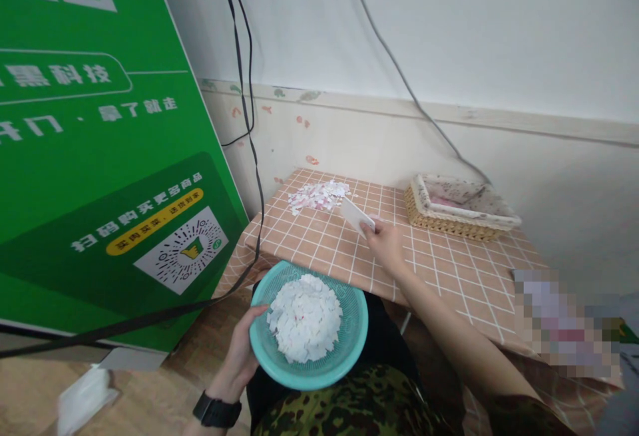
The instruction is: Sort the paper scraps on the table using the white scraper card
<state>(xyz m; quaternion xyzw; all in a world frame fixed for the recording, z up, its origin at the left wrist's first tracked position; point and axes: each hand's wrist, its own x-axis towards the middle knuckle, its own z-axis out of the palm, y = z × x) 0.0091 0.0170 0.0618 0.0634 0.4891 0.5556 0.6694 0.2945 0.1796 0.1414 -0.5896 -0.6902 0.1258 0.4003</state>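
My left hand (243, 343) grips the left rim of a teal plastic colander (355, 329), thumb over the edge. A heap of small white paper scraps (305, 316) fills its middle. The colander sits in front of the table's near edge, above my lap. Over the table, my right hand (383, 239) is closed on a flat white card (356, 215), held tilted on edge. Just left of the card, a loose pile of white and pinkish paper scraps (318, 196) lies on the checked tablecloth.
A wicker basket (452, 223) with a cloth lining stands at the table's back right. The table (439, 276) has a brown checked cloth. A large green cabinet (114, 156) stands at left, with a black cable (257, 183) hanging beside it. A white bag (84, 399) lies on the floor.
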